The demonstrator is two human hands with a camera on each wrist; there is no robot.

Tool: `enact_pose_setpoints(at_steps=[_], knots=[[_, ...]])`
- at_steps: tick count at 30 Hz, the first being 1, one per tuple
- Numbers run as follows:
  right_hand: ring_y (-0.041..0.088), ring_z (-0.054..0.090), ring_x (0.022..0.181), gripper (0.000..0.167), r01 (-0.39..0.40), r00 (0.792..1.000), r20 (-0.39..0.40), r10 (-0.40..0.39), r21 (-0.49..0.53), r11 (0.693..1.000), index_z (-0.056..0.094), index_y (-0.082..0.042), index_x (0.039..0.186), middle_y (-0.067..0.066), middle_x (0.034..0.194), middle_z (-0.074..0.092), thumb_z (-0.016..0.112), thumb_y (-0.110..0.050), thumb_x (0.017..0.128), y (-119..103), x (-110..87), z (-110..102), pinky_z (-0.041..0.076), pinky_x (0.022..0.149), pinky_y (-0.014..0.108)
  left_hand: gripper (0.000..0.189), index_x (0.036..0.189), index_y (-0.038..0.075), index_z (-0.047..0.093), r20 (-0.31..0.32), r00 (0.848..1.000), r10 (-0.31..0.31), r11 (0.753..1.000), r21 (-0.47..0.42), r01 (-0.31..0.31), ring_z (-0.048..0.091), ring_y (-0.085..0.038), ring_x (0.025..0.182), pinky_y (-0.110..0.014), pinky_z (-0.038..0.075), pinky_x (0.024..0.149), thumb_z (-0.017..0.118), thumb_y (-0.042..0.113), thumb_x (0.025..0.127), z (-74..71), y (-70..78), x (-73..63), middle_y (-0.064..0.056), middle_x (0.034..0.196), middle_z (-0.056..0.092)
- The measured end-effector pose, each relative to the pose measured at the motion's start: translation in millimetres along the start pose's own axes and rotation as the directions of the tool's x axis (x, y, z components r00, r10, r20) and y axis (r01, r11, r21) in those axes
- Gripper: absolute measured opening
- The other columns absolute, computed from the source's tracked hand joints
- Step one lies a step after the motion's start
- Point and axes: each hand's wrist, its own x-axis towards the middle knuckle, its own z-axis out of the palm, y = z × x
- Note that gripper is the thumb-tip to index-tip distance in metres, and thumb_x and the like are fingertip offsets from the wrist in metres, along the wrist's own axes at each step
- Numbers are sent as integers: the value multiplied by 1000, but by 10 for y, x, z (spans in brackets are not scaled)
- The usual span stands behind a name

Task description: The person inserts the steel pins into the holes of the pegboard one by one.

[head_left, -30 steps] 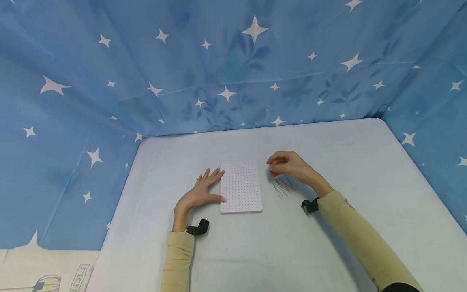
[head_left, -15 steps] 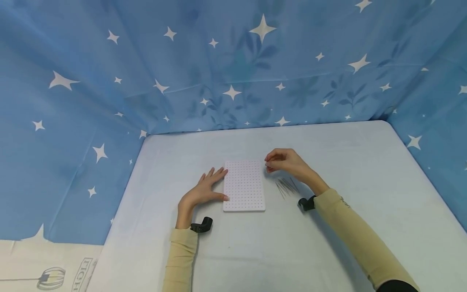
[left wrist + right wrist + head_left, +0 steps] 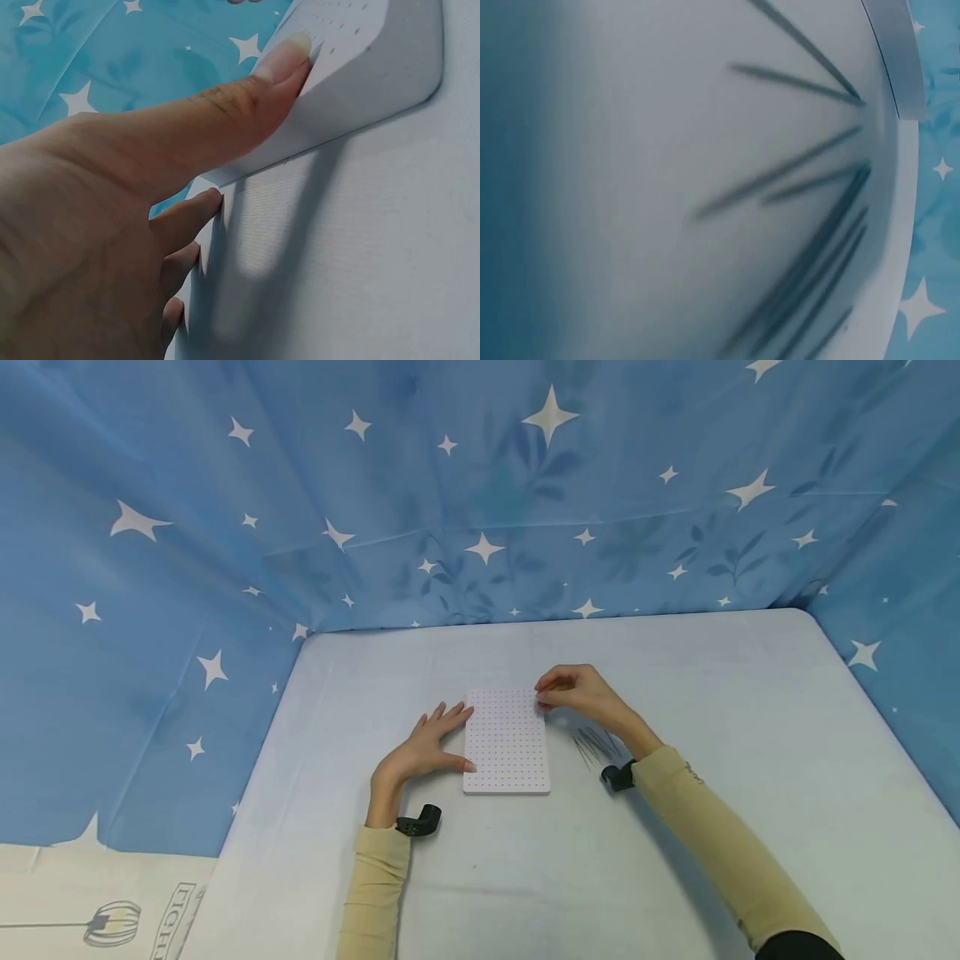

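Note:
A white board with rows of small holes (image 3: 506, 743) lies flat on the white table. My left hand (image 3: 417, 753) has its fingers spread along the board's left side. In the left wrist view the left thumb (image 3: 255, 105) rests on the board's upper edge, and the other fingers reach down along its side. Over the board's far right corner is my right hand (image 3: 588, 697), thumb and fingers drawn together. Whether something thin is pinched there is too small to see. Several thin dark rods (image 3: 802, 48) lie loose to the right of the board.
A blue curtain with white stars (image 3: 480, 468) hangs along the table's far edge and both sides. Each wrist wears a black camera mount; the right one (image 3: 618, 777) is beside the rods. A printed beige cloth (image 3: 75, 893) shows at lower left.
My right hand has moved left from above the rods to the board's far right corner. The left hand keeps its place at the board while the head view has shifted slightly.

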Motion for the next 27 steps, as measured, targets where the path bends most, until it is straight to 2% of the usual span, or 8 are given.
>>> enact_pose_setpoints(at_steps=[12,18,22,27], knots=[[31,70,89,21,32,999,8,-31,-70,997,73,1,110,15,100,74,74,-14,95,-51,125,161,61,85,45,101,164,19,31,2,1000,1,1000,9,-1,-3,-30,161,-53,-7,130,88,34,81,4,-27,3,-5,173,18],[25,71,85,17,45,999,16,-43,-100,994,74,-1,107,11,98,74,75,-13,94,-30,196,206,60,80,38,101,163,19,32,-1,1000,-3,1000,2,3,-3,-31,161,-55,-7,129,88,34,81,4,-38,7,-6,172,18],[24,71,85,13,34,999,14,-33,-106,994,75,-5,102,10,95,74,76,-13,93,-12,255,247,60,79,36,101,164,19,32,-5,1000,-1,1000,0,1,-3,-31,161,-55,-7,129,88,34,81,5,-48,11,-6,172,18],[27,72,86,14,22,1000,21,-20,-115,993,75,-3,102,13,96,74,76,-13,92,2,280,287,61,83,39,101,164,20,31,-1,1000,5,1000,2,-5,-4,-30,161,-55,-7,129,87,34,82,10,-60,19,-5,173,18]])
